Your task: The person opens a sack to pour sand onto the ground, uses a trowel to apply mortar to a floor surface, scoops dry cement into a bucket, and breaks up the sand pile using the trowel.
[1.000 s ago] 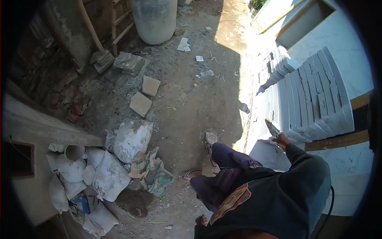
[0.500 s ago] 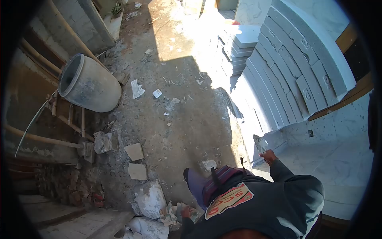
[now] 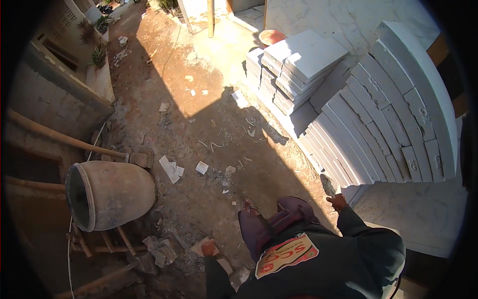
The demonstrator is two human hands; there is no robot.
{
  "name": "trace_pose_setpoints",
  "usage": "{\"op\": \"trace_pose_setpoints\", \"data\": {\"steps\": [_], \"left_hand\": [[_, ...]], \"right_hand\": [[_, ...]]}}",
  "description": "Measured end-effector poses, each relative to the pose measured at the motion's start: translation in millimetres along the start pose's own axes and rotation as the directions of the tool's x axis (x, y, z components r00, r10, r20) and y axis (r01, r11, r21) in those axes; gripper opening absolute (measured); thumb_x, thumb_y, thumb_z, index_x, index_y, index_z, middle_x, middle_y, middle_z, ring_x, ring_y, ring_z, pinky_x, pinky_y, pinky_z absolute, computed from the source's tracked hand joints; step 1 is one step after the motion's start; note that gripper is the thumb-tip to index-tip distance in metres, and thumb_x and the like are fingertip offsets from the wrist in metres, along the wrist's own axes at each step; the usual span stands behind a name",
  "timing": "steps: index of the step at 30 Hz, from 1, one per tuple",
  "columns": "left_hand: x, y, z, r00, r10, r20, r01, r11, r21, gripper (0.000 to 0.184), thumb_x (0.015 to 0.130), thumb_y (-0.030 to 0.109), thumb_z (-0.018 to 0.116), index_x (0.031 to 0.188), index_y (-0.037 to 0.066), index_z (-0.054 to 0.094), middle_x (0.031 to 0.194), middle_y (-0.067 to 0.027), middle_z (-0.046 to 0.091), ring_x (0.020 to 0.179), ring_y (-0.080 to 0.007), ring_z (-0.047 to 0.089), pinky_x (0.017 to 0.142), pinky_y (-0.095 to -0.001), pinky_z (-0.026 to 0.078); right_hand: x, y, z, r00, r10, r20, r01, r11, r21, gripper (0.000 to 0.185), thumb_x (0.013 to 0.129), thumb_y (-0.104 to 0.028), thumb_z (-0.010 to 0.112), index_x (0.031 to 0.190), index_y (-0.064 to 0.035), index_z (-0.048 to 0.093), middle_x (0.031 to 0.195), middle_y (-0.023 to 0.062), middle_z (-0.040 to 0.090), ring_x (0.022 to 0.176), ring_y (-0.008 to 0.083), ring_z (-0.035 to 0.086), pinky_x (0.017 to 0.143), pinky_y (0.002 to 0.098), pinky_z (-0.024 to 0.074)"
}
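Note:
My right hand (image 3: 338, 202), at the right of my body, is closed around the handle of a trowel (image 3: 327, 185). Its blade points forward, low beside the stacked white blocks (image 3: 368, 129). On the other side, my left hand (image 3: 209, 247) hangs over a flat, pale slab piece (image 3: 200, 246) near the ground. Its fingers are too small and indistinct to make out, and I cannot tell whether it touches the slab. A second pale slab (image 3: 225, 265) is partly behind my sleeve.
A large drum (image 3: 119, 194) lies tilted at the left beside bamboo poles (image 3: 69, 132). A shorter block pile (image 3: 298, 65) and a reddish basin (image 3: 272, 37) stand ahead at the right. Broken tile pieces (image 3: 172, 169) and rubble (image 3: 164, 250) are scattered on the dirt ground.
My view has swung up and forward. My left hand has moved from beside the whitish sacks to over the pale slab. The trowel remains in my right hand. A foot now shows.

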State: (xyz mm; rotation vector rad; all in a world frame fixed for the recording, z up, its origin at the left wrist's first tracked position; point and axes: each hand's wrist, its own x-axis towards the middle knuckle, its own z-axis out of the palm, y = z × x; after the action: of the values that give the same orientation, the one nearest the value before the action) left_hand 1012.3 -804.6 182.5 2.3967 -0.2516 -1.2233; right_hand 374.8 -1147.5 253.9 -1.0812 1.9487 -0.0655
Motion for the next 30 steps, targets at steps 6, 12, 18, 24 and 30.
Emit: {"op": "trace_pose_setpoints", "data": {"steps": [6,12,18,24,30], "left_hand": [[154.3,431.4,-90.8,0.900,0.432,-0.060,-0.435,0.883,-0.175,0.041,0.090,0.037,0.063,0.107,0.000,0.059,0.094,-0.0067,0.065,0.086,-0.0153,0.060,0.078,-0.0298,0.046],[194.4,763.8,19.2,0.645,0.743,0.179,-0.725,0.669,-0.163,0.045,0.087,0.031,0.068,0.119,0.001,0.056,0.091,-0.0053,0.063,0.082,-0.0101,0.056,0.074,-0.0263,0.046],[281.1,986.5,200.7,0.404,0.759,0.511,-0.803,0.562,-0.201,0.061,0.084,0.038,0.069,0.128,0.001,0.050,0.097,-0.0144,0.065,0.086,-0.0164,0.062,0.076,-0.0291,0.048],[375.2,1173.0,379.8,0.456,0.728,0.512,-0.798,0.589,-0.127,0.082,0.080,0.048,0.069,0.137,-0.004,0.039,0.129,-0.0245,0.052,0.118,-0.0302,0.053,0.097,-0.0364,0.042],[441.3,1268.0,496.3,0.536,0.605,0.588,-0.765,0.643,0.036,0.068,0.079,0.035,0.066,0.126,-0.009,0.043,0.122,-0.0293,0.052,0.114,-0.0397,0.053,0.093,-0.0394,0.044]], "right_hand": [[-16.3,-60.0,30.2,0.995,0.080,-0.052,-0.085,0.990,-0.109,0.043,0.072,-0.036,0.075,0.061,0.0036,0.061,0.056,0.0146,0.060,0.052,0.0242,0.061,0.053,0.0417,0.0495],[32.4,-206.3,79.3,0.992,0.111,0.058,-0.097,0.975,-0.202,0.035,0.084,-0.040,0.061,0.082,-0.0066,0.069,0.082,0.0201,0.067,0.078,0.0319,0.067,0.073,0.0459,0.0525],[202.1,-358.4,164.7,0.897,-0.405,0.175,0.439,0.771,-0.461,0.027,0.088,-0.036,0.054,0.099,-0.0138,0.065,0.106,0.0190,0.062,0.087,0.0404,0.063,0.071,0.0501,0.0509],[227.6,-609.6,153.4,1.000,-0.016,0.016,0.011,0.955,0.296,0.036,0.086,-0.037,0.061,0.086,-0.0018,0.056,0.072,0.0204,0.059,0.074,0.0390,0.061,0.064,0.0446,0.0448],[259.6,-727.3,193.1,0.996,0.085,0.028,-0.088,0.864,0.495,0.031,0.088,-0.034,0.060,0.086,-0.0036,0.058,0.068,0.0108,0.058,0.061,0.0195,0.057,0.060,0.0365,0.0445]]}}
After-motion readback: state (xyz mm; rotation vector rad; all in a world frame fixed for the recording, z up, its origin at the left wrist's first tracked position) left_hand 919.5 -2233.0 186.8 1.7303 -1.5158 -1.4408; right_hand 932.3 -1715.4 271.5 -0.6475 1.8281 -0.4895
